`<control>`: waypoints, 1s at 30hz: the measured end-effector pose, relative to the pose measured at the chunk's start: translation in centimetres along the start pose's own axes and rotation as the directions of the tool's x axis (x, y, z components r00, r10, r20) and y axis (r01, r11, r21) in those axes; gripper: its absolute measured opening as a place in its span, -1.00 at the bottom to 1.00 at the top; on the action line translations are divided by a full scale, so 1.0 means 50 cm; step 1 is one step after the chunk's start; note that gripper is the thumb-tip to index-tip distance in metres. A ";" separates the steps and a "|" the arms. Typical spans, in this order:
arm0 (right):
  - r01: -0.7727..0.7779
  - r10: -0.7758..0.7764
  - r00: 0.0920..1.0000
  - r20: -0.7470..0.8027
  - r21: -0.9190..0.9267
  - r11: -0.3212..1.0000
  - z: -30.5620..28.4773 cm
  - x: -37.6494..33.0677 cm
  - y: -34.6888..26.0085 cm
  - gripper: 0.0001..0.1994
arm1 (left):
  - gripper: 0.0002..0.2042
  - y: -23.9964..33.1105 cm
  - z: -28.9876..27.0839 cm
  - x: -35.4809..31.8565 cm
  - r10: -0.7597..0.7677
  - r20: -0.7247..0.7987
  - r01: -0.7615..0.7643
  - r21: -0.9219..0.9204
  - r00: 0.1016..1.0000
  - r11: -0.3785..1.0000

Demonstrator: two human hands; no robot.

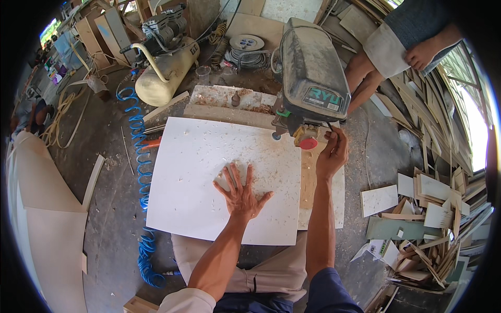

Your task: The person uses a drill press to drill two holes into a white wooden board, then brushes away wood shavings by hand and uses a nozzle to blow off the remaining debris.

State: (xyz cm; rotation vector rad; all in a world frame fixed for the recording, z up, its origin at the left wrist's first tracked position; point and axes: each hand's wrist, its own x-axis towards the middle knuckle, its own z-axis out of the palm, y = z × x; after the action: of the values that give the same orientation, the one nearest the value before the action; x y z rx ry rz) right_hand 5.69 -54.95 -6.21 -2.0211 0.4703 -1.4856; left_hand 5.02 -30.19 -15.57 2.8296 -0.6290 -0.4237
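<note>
risk: left hand (241, 194) lies flat on the board (209, 182) not far from the drill press (312, 78) head; if the bit grabs, the board could spin or kick under the palm; nothing clamps it that I can see
risk 2: chips all over the board face; a palm on loose chips may slide; judgement only
risk 3: board overhangs the support toward the person; pressing near that edge could tip it
left hand: fingers spread wide, palm down, pressing the board; nothing pinched
right hand (332, 154): raised at the press, just right of the red knob (308, 143); fingers curled about a small part there; can't tell exactly what, or whether they close on it
board vs grip: white sheet runs out left, ahead and behind the left palm; palm sits in its right half; right edge lies between the two hands
press vs grip: head hangs ahead of the left hand, up and left of the right hand; bit itself hidden under the head
table: wood offcut (224, 99) with sawdust beyond the board, ahead of the left fingertips
around: blue coiled hose (140, 156) on the floor well left of the left hand; cream compressor (167, 68) further ahead-left; scrap pile (428, 208) right of the right arm
other person: bare legs (365, 73) and a hand standing behind the press; well apart from both hands
</note>
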 end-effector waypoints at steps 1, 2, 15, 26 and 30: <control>0.006 -0.006 1.000 0.000 0.001 1.000 0.000 -0.001 0.002 -0.83 | 0.13 0.000 0.001 0.000 0.001 -0.005 -0.001 -0.001 1.000 1.000; 0.012 -0.012 1.000 0.000 0.001 1.000 0.000 -0.002 0.003 -0.83 | 0.13 0.000 0.001 0.000 0.002 -0.010 -0.002 -0.002 1.000 1.000; 0.002 -0.002 1.000 -0.006 -0.011 1.000 -0.002 -0.019 0.015 -0.84 | 0.13 0.001 0.001 -0.001 0.002 -0.021 -0.002 0.001 1.000 1.000; 0.007 -0.006 1.000 -0.017 0.042 0.999 0.002 -0.026 0.032 -0.83 | 0.14 0.001 -0.003 -0.001 0.013 -0.010 -0.013 -0.016 1.000 1.000; 0.019 -0.019 1.000 0.007 -0.024 1.000 -0.002 0.003 0.019 -0.78 | 0.13 -0.004 0.002 0.000 0.025 -0.025 -0.025 -0.011 0.999 1.000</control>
State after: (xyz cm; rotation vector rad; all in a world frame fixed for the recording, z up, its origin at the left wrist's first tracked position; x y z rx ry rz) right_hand 5.67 -55.80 -6.68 -2.0541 0.4697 -1.4906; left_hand 5.05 -30.04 -15.72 2.8092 -0.6540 -0.3864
